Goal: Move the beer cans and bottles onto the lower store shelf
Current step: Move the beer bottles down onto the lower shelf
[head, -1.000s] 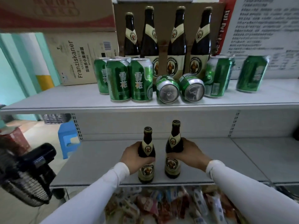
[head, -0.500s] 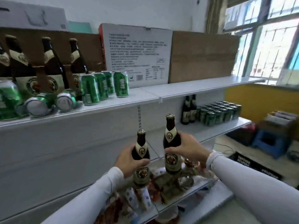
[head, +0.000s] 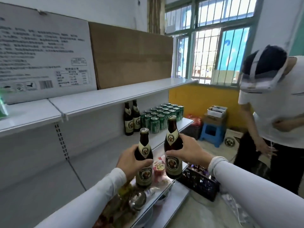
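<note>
My left hand grips a dark beer bottle upright by its body. A second, slightly higher dark beer bottle is gripped in my right hand. Both are held in the air in front of the white lower shelf. Farther along that shelf stand two more dark bottles beside a block of several green beer cans.
The upper shelf carries a white printed carton and a brown carton. A person in a white shirt bends at the right. A blue stool and a dark crate stand on the floor. Snack packets fill the bottom shelf.
Both bottles have been lifted off the lower shelf and carried to the right along the aisle. My view has swung right, and the stocked cans and a person have come into view.
</note>
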`<action>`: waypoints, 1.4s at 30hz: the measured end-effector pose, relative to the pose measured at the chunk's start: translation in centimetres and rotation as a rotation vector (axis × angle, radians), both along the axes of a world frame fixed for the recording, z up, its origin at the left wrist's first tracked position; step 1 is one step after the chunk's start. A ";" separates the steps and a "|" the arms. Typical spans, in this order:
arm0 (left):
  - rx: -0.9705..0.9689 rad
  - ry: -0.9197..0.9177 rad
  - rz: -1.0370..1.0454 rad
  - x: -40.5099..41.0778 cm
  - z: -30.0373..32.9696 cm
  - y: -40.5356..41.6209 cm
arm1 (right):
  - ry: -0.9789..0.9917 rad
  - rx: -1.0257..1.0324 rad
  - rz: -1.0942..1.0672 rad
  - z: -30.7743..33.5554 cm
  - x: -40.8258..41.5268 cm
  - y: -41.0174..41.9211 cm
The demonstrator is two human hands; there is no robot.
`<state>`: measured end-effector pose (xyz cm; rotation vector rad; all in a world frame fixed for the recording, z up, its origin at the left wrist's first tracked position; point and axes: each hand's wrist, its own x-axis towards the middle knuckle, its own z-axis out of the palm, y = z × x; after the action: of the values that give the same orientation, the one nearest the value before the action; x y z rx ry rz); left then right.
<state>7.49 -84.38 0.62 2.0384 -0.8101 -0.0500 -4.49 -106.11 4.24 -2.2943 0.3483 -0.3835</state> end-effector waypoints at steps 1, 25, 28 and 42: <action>-0.011 0.010 -0.013 1.4 -0.2 -1.8 | 0.000 -0.002 -0.004 0.0 1.0 -1.4; -0.058 0.127 0.498 24.3 -2.1 -18.2 | 0.006 -0.066 0.540 -2.9 34.6 -20.5; -0.029 0.109 0.586 24.0 -1.9 -19.3 | -0.003 -0.082 0.651 -2.6 37.5 -21.4; -0.042 0.129 0.804 25.6 -3.5 -20.8 | 0.035 -0.165 0.825 -5.6 42.8 -21.1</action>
<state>33.11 -105.15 -2.85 2.1545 0.1226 0.2820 38.34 -127.20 -1.33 -2.3715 -0.6290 0.0549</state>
